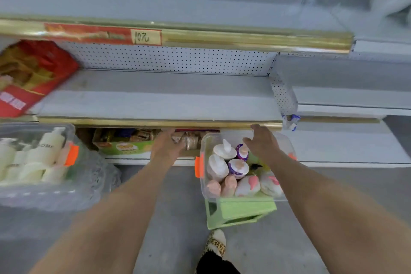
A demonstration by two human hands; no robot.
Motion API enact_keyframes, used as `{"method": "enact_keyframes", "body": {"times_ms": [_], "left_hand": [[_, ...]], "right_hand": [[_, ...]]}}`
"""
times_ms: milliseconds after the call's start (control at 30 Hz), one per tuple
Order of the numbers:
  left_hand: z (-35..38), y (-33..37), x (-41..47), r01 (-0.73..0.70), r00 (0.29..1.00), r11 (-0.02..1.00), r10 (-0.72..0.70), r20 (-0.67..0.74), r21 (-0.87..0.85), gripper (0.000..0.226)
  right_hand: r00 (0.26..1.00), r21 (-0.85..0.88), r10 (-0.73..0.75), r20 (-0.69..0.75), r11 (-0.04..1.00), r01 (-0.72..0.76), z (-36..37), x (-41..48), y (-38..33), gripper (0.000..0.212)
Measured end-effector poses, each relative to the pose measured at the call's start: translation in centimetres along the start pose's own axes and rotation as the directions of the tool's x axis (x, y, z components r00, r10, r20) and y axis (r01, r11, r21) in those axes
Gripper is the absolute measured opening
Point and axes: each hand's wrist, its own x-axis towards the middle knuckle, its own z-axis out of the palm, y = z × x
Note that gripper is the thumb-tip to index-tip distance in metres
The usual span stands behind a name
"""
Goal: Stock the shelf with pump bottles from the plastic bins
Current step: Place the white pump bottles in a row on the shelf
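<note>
A clear plastic bin with orange latches sits on a green stool below the shelf; it holds several pump bottles in white, pink and purple. My right hand hovers over the bin's far side, fingers apart, holding nothing. Left of the bin, my left hand reaches toward the lower shelf, open and empty. A second clear bin at the left holds several cream pump bottles. The grey middle shelf with a gold front strip is bare in its centre.
A red gift box lies tilted on the shelf's left end. Snack boxes fill the lowest shelf behind my left hand. A price strip reading "10元" runs along the upper shelf. My leopard-print slipper stands on the grey floor.
</note>
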Motion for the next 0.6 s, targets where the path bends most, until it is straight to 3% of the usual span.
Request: {"method": "enact_keyframes", "body": {"times_ms": [133, 267, 433, 600], "left_hand": [[-9.5, -1.7, -3.3, -0.165, 0.979, 0.983, 0.173, -0.109, 0.08, 0.067], [-19.6, -3.0, -7.2, -0.246, 0.912, 0.935, 0.312, -0.265, 0.255, 0.067], [-29.3, -4.7, -11.9, -0.288, 0.8, 0.904, 0.409, -0.44, 0.317, 0.065], [-35.9, -6.9, -15.3, -0.269, 0.72, 0.903, 0.419, -0.553, 0.335, 0.061]], "right_hand": [[0.971, -0.019, -0.229, -0.07, 0.973, 0.228, -1.6, -5.9, -9.1, 0.059], [0.884, -0.028, -0.43, -0.185, 0.901, 0.433, -3.6, -11.9, -18.1, 0.061], [0.769, 0.011, -0.553, -0.32, 0.81, 0.587, -5.5, -19.1, -27.5, 0.063], [0.679, -0.003, -0.641, -0.358, 0.728, 0.686, -5.9, -24.2, -34.4, 0.065]]}}
